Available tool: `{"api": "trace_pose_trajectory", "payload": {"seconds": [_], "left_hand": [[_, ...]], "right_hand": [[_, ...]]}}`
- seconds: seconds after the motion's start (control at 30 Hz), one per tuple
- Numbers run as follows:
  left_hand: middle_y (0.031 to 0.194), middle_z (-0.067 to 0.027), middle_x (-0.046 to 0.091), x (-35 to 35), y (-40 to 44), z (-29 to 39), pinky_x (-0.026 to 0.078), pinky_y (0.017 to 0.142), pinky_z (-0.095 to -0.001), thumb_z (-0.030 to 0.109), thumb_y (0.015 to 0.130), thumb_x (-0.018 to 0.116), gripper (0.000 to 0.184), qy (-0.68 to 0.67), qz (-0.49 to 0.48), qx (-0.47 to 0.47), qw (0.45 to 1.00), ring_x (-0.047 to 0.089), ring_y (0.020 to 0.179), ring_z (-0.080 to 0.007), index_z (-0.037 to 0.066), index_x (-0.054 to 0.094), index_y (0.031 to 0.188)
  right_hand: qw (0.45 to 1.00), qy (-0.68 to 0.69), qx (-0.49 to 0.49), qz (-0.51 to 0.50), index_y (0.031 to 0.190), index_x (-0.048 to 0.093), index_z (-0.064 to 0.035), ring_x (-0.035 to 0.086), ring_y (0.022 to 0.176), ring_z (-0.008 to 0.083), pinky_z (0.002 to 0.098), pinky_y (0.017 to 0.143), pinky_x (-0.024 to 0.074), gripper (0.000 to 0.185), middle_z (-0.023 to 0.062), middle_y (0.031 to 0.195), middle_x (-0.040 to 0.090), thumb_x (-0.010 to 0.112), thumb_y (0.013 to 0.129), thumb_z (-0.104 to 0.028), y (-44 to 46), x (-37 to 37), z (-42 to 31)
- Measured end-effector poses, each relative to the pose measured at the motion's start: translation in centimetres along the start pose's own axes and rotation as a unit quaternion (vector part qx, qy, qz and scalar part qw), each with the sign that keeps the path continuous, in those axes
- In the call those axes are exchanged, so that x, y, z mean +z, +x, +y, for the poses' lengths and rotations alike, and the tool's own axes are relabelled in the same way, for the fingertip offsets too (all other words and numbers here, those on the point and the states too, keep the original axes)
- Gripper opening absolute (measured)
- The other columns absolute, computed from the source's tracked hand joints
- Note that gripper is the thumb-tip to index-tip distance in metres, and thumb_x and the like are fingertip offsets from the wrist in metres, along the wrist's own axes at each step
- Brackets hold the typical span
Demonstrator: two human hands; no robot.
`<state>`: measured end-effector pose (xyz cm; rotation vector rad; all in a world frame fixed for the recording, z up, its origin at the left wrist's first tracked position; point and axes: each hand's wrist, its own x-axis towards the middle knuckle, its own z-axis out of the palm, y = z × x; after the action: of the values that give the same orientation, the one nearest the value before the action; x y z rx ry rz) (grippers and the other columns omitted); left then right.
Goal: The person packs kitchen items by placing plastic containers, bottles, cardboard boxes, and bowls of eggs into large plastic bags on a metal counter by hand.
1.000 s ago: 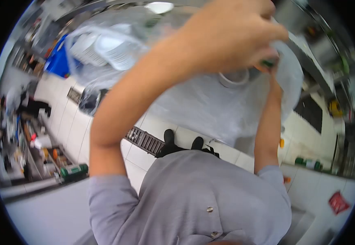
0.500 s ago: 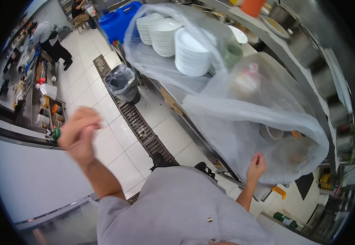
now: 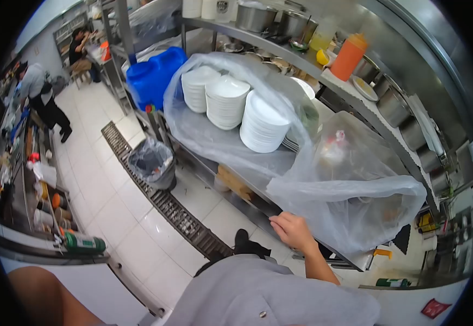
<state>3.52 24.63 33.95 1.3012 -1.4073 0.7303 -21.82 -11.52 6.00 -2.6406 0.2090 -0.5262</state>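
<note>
My right hand (image 3: 293, 230) is beside the front edge of the steel counter (image 3: 206, 163), with its fingers curled together and nothing visible in them. Just to its right hangs the clear plastic sheet (image 3: 350, 217), bunched and draped over the counter. Under and around the sheet's far part stand several stacks of white dishes, among them a stack of bowls (image 3: 226, 103) and a stack of plates (image 3: 264, 122). Of my left side only the bare arm (image 3: 35, 290) shows at the lower left; that hand is outside the view.
A blue jug (image 3: 155, 79) stands at the counter's far end. On the floor are a lined bin (image 3: 152, 163) and a drain grate (image 3: 182, 212). An orange squeeze bottle (image 3: 349, 57) is on the shelf above. Two other people are farther back on the left.
My view has tilted up and shifted. My left hand has dropped out of view. My right hand has moved left, from in front of the plastic sheet to beside the counter's front edge.
</note>
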Motion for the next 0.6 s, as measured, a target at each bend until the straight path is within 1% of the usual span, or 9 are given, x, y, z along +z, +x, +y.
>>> {"api": "trace_pose_trajectory", "payload": {"seconds": [0.03, 0.17, 0.23, 0.27, 0.37, 0.4, 0.43, 0.5, 0.6], "left_hand": [[0.111, -0.0206, 0.063, 0.3, -0.4, -1.3, 0.048, 0.09, -0.045, 0.044, 0.104, 0.036, 0.051, -0.008, 0.015, -0.012, 1.0, 0.059, 0.105, -0.0328, 0.001, 0.057, 0.119], [0.112, -0.021, 0.063, 1.5, -1.0, -6.0, 0.047, 0.091, -0.0455, 0.044, 0.104, 0.036, 0.051, -0.029, 0.054, -0.06, 0.996, 0.058, 0.106, -0.0334, 0.0, 0.057, 0.119], [0.113, -0.0211, 0.062, 2.2, -0.9, -8.4, 0.046, 0.091, -0.0457, 0.044, 0.104, 0.035, 0.051, -0.038, 0.07, -0.076, 0.994, 0.058, 0.107, -0.0337, 0.0, 0.057, 0.12], [0.113, -0.0212, 0.062, 2.4, -0.9, -9.5, 0.046, 0.092, -0.0458, 0.044, 0.104, 0.035, 0.051, -0.042, 0.078, -0.08, 0.993, 0.058, 0.107, -0.0338, 0.0, 0.057, 0.12], [0.114, -0.0215, 0.062, 2.9, -0.5, -13.1, 0.045, 0.092, -0.0461, 0.044, 0.104, 0.035, 0.051, -0.054, 0.091, -0.093, 0.99, 0.057, 0.108, -0.0342, 0.0, 0.057, 0.12], [0.114, -0.0216, 0.062, 2.9, -0.3, -14.3, 0.045, 0.093, -0.0462, 0.043, 0.104, 0.035, 0.051, -0.055, 0.095, -0.095, 0.989, 0.057, 0.108, -0.0344, -0.001, 0.057, 0.12], [0.114, -0.0217, 0.062, 3.0, 0.2, -15.7, 0.045, 0.093, -0.0463, 0.043, 0.104, 0.035, 0.052, -0.057, 0.094, -0.097, 0.989, 0.057, 0.108, -0.0345, -0.001, 0.057, 0.12], [0.115, -0.0219, 0.061, 3.2, 1.4, -18.3, 0.044, 0.094, -0.0465, 0.043, 0.104, 0.035, 0.052, -0.062, 0.096, -0.103, 0.988, 0.056, 0.109, -0.0348, -0.001, 0.057, 0.121], [0.116, -0.0221, 0.061, 3.7, 3.2, -22.1, 0.043, 0.094, -0.0468, 0.043, 0.104, 0.035, 0.052, -0.083, 0.102, -0.1, 0.986, 0.056, 0.11, -0.0352, -0.001, 0.057, 0.121]], "right_hand": [[1.0, -0.006, -0.003, 0.012, 0.093, 0.07, -0.0059, 0.063, 0.068, 0.0282, 0.0389, 0.058, 0.0503, 0.009, 0.0077, 0.078, 0.062, 0.069, 0.086, -0.011, 0.9, 0.2, 0.1], [1.0, -0.017, -0.008, -0.012, 0.093, 0.07, -0.0072, 0.063, 0.069, 0.0287, 0.0402, 0.06, 0.0511, 0.009, 0.0082, 0.079, 0.062, 0.068, 0.087, -0.013, 3.7, 1.1, 0.3], [1.0, -0.007, 0.021, 0.01, 0.093, 0.07, -0.0077, 0.063, 0.07, 0.0289, 0.0408, 0.061, 0.0512, 0.009, 0.0082, 0.079, 0.063, 0.069, 0.086, -0.013, 6.1, 1.5, 0.9], [1.0, -0.019, 0.019, 0.012, 0.093, 0.071, -0.008, 0.064, 0.071, 0.0298, 0.0412, 0.062, 0.0513, 0.009, 0.0083, 0.08, 0.064, 0.069, 0.086, -0.014, 7.3, 2.1, 1.6], [0.999, -0.006, -0.005, 0.032, 0.094, 0.071, -0.0084, 0.063, 0.071, 0.0308, 0.0414, 0.062, 0.0511, 0.01, 0.0083, 0.079, 0.063, 0.069, 0.086, -0.014, 12.0, 3.5, 2.7], [0.999, -0.026, -0.025, 0.027, 0.094, 0.07, -0.008, 0.063, 0.07, 0.0311, 0.042, 0.061, 0.0504, 0.01, 0.0085, 0.079, 0.062, 0.069, 0.087, -0.016, 13.6, 3.9, 3.2], [0.999, -0.015, -0.016, 0.025, 0.094, 0.07, -0.008, 0.063, 0.07, 0.0311, 0.042, 0.061, 0.0504, 0.01, 0.0085, 0.079, 0.062, 0.069, 0.087, -0.016, 15.2, 4.6, 3.4], [0.999, -0.021, -0.037, 0.027, 0.093, 0.07, -0.0071, 0.062, 0.069, 0.0307, 0.0424, 0.059, 0.0497, 0.011, 0.0089, 0.079, 0.062, 0.068, 0.086, -0.016, 19.2, 4.9, 3.5], [0.995, -0.004, -0.097, 0.031, 0.093, 0.069, -0.0031, 0.061, 0.068, 0.0318, 0.0397, 0.06, 0.0492, 0.012, 0.0122, 0.079, 0.062, 0.071, 0.083, -0.009, 25.4, 4.2, 3.3]]}}
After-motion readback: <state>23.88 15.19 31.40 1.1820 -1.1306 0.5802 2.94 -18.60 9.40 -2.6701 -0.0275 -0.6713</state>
